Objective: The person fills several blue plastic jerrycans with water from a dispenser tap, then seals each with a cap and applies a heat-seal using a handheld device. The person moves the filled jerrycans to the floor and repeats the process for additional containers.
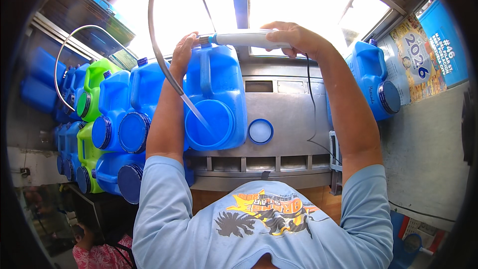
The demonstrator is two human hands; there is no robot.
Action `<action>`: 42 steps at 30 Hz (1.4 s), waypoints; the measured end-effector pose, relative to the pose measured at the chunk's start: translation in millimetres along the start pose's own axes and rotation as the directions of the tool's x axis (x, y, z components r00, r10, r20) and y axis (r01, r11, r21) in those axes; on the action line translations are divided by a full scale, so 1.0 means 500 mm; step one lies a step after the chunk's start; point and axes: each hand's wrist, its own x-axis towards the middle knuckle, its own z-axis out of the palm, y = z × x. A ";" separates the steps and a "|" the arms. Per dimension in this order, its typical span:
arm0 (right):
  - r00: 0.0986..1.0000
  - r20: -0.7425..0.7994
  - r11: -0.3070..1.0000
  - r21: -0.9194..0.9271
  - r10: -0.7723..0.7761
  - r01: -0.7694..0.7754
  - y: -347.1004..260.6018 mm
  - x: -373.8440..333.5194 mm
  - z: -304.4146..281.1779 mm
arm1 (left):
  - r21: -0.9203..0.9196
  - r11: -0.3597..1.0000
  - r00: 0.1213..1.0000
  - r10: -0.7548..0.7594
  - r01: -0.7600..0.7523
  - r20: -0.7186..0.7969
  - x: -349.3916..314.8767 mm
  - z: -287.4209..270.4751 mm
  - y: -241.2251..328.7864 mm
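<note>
- Nearest on the table (294,112) lies a loose lid (260,132), blue-rimmed with a pale middle, just right of the open jug. A careless nudge could send it over the near edge.
- The open blue jug (238,89) stands left of the table's middle, its wide mouth facing the person. A grey hose (151,20) arches down to the mouth, and a clear stream or tube runs inside. The level is hard to read; overfilling or a slipping hose could spill liquid.
- Left of it, blue jugs (115,92) and green jugs (89,144) are stacked with visible lids on; their contents cannot be told.
- Right, well apart, stands another lidded blue jug (356,82), its contents hidden.
- Farther back, the left hand (185,54) is at the open jug's small cap (204,41), fingers bent close together; whether they pinch it I cannot tell.
- The right hand (294,39) has its fingers wrapped around the rear of a pale handheld tool (241,39), whose blue tip meets the cap area. If the tool slipped, it could strike the left fingers; its hanging black cord (309,89) could snag or get wet.
</note>
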 end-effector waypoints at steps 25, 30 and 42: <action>0.999 0.016 0.970 -0.243 0.033 -0.028 -0.094 0.032 -0.006 | -0.099 0.995 1.000 0.014 -0.015 -0.016 0.002 -0.003 -0.011; 0.999 -0.027 0.964 -0.261 0.040 -0.045 -0.097 0.039 0.001 | -0.094 0.995 1.000 0.015 -0.016 -0.020 0.000 -0.004 -0.010; 0.983 -0.181 0.991 -0.126 0.026 -0.050 -0.030 -0.053 0.020 | 0.238 0.969 0.992 -0.088 0.064 0.091 0.006 0.006 0.031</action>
